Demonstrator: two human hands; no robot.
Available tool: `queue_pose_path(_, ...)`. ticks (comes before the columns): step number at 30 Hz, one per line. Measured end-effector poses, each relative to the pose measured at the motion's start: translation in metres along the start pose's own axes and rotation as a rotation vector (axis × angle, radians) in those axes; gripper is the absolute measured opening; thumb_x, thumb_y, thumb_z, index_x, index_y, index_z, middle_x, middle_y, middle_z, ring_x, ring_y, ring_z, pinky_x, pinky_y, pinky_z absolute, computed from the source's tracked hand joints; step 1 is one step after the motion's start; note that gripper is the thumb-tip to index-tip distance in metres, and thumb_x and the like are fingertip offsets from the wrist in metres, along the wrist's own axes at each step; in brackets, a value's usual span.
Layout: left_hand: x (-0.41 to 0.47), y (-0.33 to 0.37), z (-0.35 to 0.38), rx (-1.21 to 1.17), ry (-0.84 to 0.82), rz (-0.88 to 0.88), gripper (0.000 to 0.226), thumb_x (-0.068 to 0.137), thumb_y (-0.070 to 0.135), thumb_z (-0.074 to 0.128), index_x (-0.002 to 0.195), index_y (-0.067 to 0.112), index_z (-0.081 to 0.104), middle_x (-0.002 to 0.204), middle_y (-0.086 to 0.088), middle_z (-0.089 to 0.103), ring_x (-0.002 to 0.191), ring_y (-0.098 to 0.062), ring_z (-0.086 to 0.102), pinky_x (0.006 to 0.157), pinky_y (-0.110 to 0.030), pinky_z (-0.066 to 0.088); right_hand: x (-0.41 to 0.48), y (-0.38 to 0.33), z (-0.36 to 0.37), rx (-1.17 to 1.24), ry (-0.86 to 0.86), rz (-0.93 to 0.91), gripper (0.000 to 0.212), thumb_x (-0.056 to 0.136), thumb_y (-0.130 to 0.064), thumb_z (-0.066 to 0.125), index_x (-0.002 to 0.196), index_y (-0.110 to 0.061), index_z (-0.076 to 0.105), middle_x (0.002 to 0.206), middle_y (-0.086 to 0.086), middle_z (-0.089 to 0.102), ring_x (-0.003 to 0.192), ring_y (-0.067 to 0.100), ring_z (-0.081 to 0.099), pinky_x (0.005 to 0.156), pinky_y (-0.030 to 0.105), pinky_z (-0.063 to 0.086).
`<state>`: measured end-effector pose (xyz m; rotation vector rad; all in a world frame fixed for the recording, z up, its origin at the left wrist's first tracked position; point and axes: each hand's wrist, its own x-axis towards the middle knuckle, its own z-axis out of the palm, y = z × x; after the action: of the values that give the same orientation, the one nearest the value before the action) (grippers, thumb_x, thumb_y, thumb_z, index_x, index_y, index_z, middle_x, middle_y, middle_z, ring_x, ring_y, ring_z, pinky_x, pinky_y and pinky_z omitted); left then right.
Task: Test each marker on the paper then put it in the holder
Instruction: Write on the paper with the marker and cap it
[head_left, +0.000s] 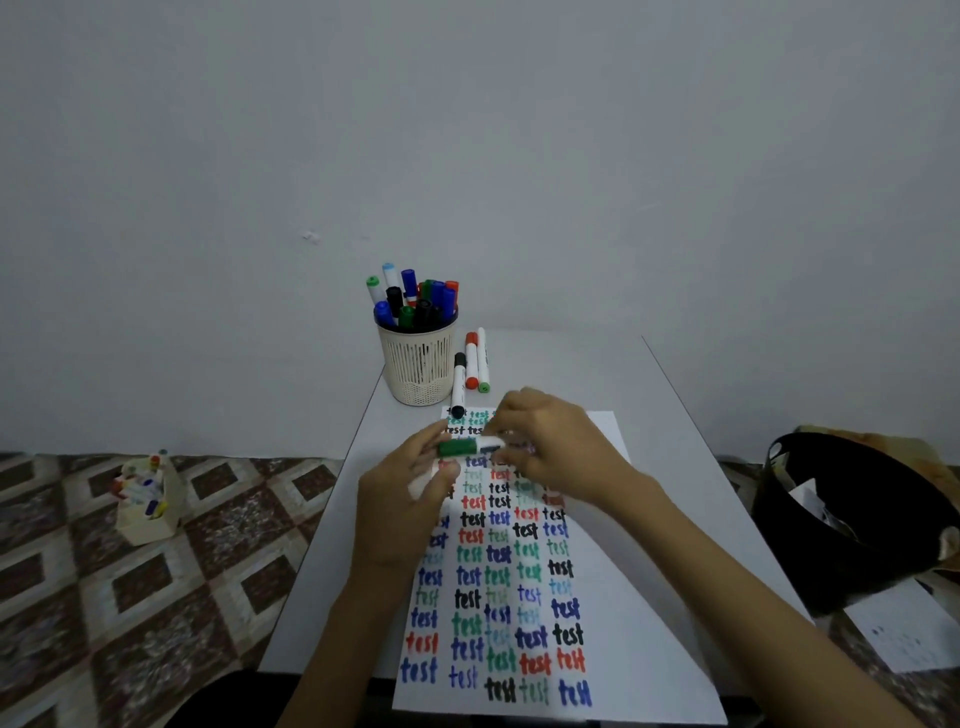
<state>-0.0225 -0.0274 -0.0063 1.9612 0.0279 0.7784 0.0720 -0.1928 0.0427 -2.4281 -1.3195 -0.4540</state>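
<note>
1. Head view, the grip: your left hand (410, 493) pinches the green cap end of the green marker (467, 447), and your right hand (550, 447) curls its fingers round the white barrel. The fingertips are blurred, so I cannot tell whether the cap is seated or coming off.
2. Head view, the axis: the marker lies crosswise, left to right, over the upper part of the paper (597, 597), with the cap pointing to your left.
3. Head view, the target: the holder (418, 364) stands beyond the paper's far left corner. It is nearer your left hand, and already crowded.
4. Judgement: to drop the marker in, you will need to swing it from crosswise to upright, and your left hand has the shorter path.
</note>
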Motion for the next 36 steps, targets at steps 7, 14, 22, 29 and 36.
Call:
queue_pose_path(7,0.0,-0.013,0.008,0.397,-0.206,-0.077,0.059,0.082,0.037,0.042,0.134,0.008,0.049,0.141,-0.007,0.047,0.133,-0.019,0.039,0.114,-0.033,0.017,0.089,-0.004,-0.044,0.368,0.442,0.188,0.071,0.084,-0.013,0.073,0.143,-0.02,0.033,0.081,0.001,0.064,0.069,0.01,0.065,0.066,0.023,0.057)
queue_pose_path(14,0.004,-0.014,0.009,0.485,-0.247,-0.056,0.065,0.083,0.042,0.03,0.14,0.013,0.039,0.149,-0.001,0.035,0.139,-0.009,0.026,0.114,-0.025,0.003,0.172,-0.008,-0.046,0.515,0.731,0.223,0.066,0.082,-0.005,0.07,0.138,-0.018,0.038,0.065,-0.004,0.058,0.059,0.015,0.064,0.062,0.041,0.059)
queue_pose_path(22,0.005,-0.012,0.01,0.488,-0.219,-0.064,0.066,0.08,0.042,0.031,0.139,0.014,0.041,0.148,0.0,0.036,0.138,-0.009,0.028,0.112,-0.022,0.001,0.19,-0.01,-0.002,0.175,0.452,0.222,0.025,0.089,-0.023,0.064,0.11,-0.012,0.056,0.083,0.002,0.063,0.079,0.02,0.057,0.068,0.039,0.052)
queue_pose_path(29,0.004,-0.01,0.009,0.48,-0.207,-0.085,0.067,0.079,0.043,0.032,0.139,0.014,0.042,0.148,0.001,0.037,0.138,-0.008,0.028,0.111,-0.021,0.0,0.186,0.004,0.006,0.163,0.369,0.339,0.035,0.093,-0.035,0.053,0.084,-0.008,0.073,0.103,0.008,0.062,0.101,0.023,0.051,0.084,0.037,0.041)
queue_pose_path(36,0.003,-0.012,0.01,0.466,-0.158,-0.058,0.05,0.091,0.033,0.052,0.137,0.015,0.044,0.146,0.002,0.04,0.136,-0.009,0.032,0.113,-0.024,0.005,0.125,0.054,0.032,0.412,0.187,0.637,0.029,0.092,-0.006,0.048,0.119,-0.012,0.058,0.123,0.012,0.06,0.103,0.021,0.058,0.086,0.03,0.047)
